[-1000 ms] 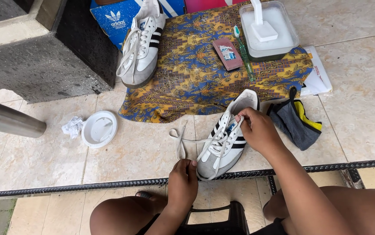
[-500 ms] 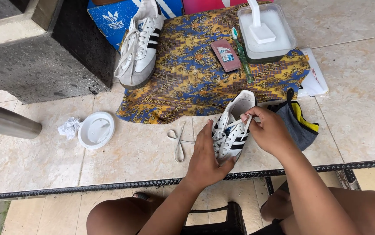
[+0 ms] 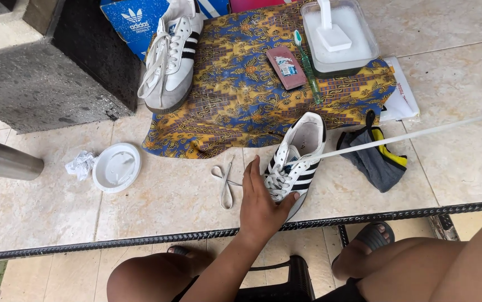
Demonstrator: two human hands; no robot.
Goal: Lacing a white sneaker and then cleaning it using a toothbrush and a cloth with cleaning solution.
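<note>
My left hand (image 3: pixel 263 204) presses down on the toe of a white sneaker with black stripes (image 3: pixel 303 146), which lies on the tiled floor with its heel on the edge of a patterned yellow and blue cloth (image 3: pixel 241 100). One white lace (image 3: pixel 403 136) runs taut from the sneaker's eyelets to the right edge of the picture. My right hand is out of view; only that arm shows at the lower right. A loose loop of white lace (image 3: pixel 225 182) lies on the tiles just left of my left hand. The second sneaker (image 3: pixel 172 56) rests at the cloth's far left corner.
On the cloth lie a green toothbrush (image 3: pixel 309 70), a small maroon packet (image 3: pixel 287 67) and a clear tub of soapy water with a white brush (image 3: pixel 341 39). A grey and yellow pouch (image 3: pixel 378 159), a white lid (image 3: pixel 116 166), crumpled tissue (image 3: pixel 80 165) and a metal flask (image 3: pixel 0 162) lie around. A black bar (image 3: pixel 140 240) edges the floor.
My left hand moved from the side of the sneaker onto its toe. My right hand left the sneaker and went out of view to the right, drawing the lace out taut.
</note>
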